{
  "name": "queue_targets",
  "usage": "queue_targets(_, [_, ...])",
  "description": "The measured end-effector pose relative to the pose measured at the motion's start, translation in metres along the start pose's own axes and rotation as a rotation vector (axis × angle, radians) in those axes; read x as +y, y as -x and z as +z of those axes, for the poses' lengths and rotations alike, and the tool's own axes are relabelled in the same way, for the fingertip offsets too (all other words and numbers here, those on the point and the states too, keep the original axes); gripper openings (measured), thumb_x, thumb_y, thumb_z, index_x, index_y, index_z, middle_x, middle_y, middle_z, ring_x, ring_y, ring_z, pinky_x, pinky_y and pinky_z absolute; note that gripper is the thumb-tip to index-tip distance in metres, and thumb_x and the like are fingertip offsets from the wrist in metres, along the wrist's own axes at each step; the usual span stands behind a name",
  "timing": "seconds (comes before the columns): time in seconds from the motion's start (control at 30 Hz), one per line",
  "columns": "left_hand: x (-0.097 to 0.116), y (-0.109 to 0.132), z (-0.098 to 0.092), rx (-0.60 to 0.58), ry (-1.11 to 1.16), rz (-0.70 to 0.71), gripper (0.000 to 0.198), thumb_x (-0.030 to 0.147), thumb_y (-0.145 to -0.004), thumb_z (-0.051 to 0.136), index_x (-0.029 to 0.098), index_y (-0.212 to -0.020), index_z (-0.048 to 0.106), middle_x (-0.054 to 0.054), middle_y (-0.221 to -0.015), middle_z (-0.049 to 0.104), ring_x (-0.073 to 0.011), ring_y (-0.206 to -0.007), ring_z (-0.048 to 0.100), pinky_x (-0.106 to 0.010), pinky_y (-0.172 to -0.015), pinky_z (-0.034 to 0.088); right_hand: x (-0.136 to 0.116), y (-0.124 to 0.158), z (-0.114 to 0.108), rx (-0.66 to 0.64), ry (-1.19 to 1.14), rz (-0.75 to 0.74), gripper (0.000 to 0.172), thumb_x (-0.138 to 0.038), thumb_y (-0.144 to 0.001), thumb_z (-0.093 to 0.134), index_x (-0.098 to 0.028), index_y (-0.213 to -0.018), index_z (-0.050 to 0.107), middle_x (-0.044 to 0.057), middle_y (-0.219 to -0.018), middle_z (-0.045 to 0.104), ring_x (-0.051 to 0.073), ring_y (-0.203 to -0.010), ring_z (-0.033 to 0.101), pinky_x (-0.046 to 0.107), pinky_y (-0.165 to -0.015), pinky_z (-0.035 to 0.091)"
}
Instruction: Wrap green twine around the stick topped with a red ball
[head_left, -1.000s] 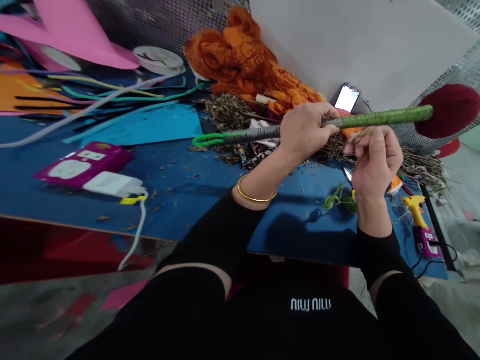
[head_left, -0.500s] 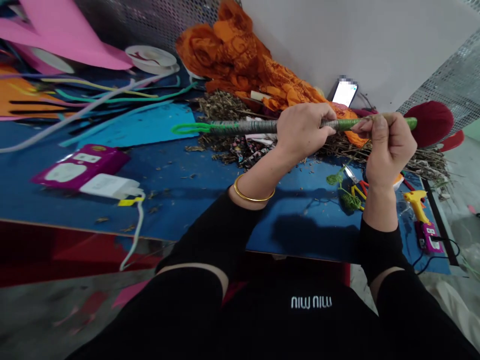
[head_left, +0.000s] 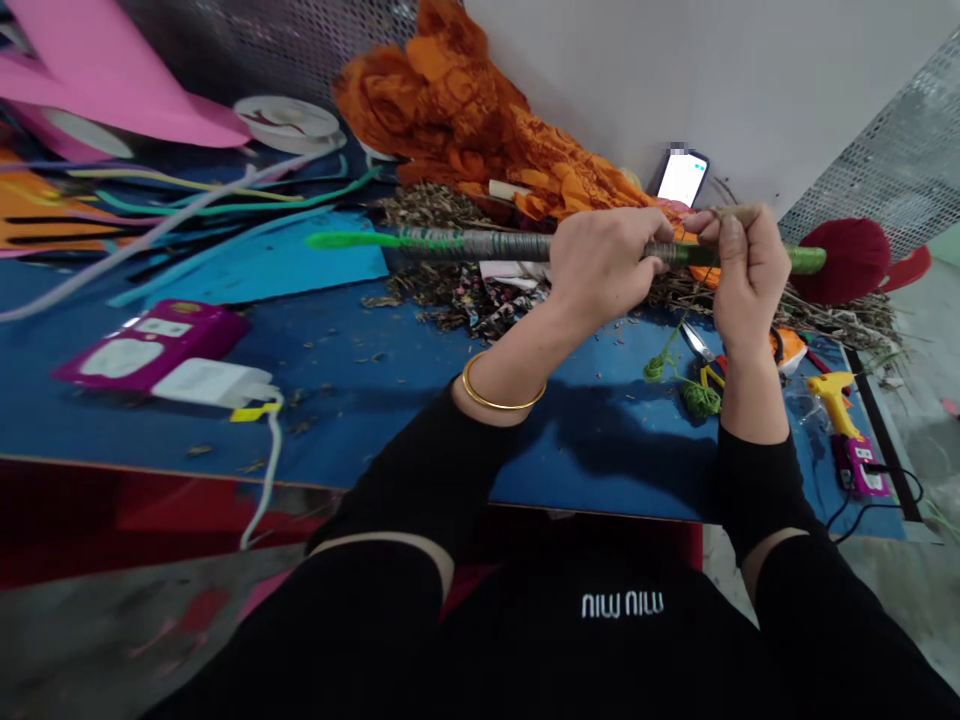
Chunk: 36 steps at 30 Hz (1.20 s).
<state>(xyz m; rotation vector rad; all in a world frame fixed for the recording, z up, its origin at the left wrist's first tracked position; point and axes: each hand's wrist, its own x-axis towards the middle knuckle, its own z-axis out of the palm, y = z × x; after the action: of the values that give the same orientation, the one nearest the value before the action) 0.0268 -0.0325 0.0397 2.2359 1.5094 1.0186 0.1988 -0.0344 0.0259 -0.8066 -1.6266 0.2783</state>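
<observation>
A long stick [head_left: 506, 246] wound with grey and green cord is held level above the table. A bright green loop [head_left: 352, 241] sticks out at its left end. My left hand [head_left: 604, 258] wraps round the stick's middle. Just right of it, my right hand [head_left: 746, 265] pinches green yarn at the stick's green stretch [head_left: 806, 260]; the fingertips partly hide the strand. A thin strand runs down to tangled green yarn [head_left: 702, 400] on the table. Behind the stick's right end is a round dark red thing [head_left: 855, 262]; I cannot tell whether they touch.
On the blue table [head_left: 420, 400] are scissors [head_left: 697, 342], a yellow glue gun [head_left: 831, 392], a purple power box [head_left: 157, 340] with a white plug and a phone [head_left: 682, 178]. Orange cloth [head_left: 450, 100], dried stalks, coloured strips and pink sheets [head_left: 127, 70] lie along the back.
My right hand has moved left along the stick, closer to my left hand. The stick's left end has shifted slightly left and up in view. My left hand keeps its hold.
</observation>
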Motion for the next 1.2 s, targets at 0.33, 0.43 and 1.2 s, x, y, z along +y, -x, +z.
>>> queue_targets(0.33, [0.001,0.003,0.005,0.01,-0.087,0.088,0.036,0.032,-0.094,0.062,0.038,-0.128,0.073,0.003,-0.116,0.082,-0.0293,-0.113,0.074,-0.041,-0.094,0.053,-0.002,-0.004,-0.006,-0.023,0.114,0.032,0.042,-0.065,-0.104,0.045,-0.03,-0.085,0.055,0.002,-0.094,0.074,0.022,-0.096,0.073,0.041,-0.092,0.06])
queue_targets(0.43, [0.0,0.004,0.003,-0.016,-0.054,0.125,0.038,0.032,-0.094,0.061,0.04,-0.129,0.073,0.006,-0.123,0.08,-0.0263,-0.118,0.072,-0.039,-0.099,0.053,0.003,-0.004,-0.007,-0.035,0.172,0.085,0.048,-0.073,-0.102,0.041,-0.03,-0.085,0.056,0.004,-0.096,0.072,0.024,-0.102,0.072,0.042,-0.095,0.061])
queue_targets(1.2, [-0.034,-0.008,-0.044,0.128,-0.058,-0.002,0.031,0.04,-0.087,0.066,0.039,-0.114,0.081,0.003,-0.113,0.083,-0.0307,-0.119,0.07,-0.047,-0.106,0.053,0.001,-0.021,-0.12,0.166,-0.207,0.344,0.015,-0.028,-0.068,0.086,-0.021,-0.067,0.073,-0.009,-0.046,0.046,0.003,-0.033,0.023,0.025,-0.035,0.033])
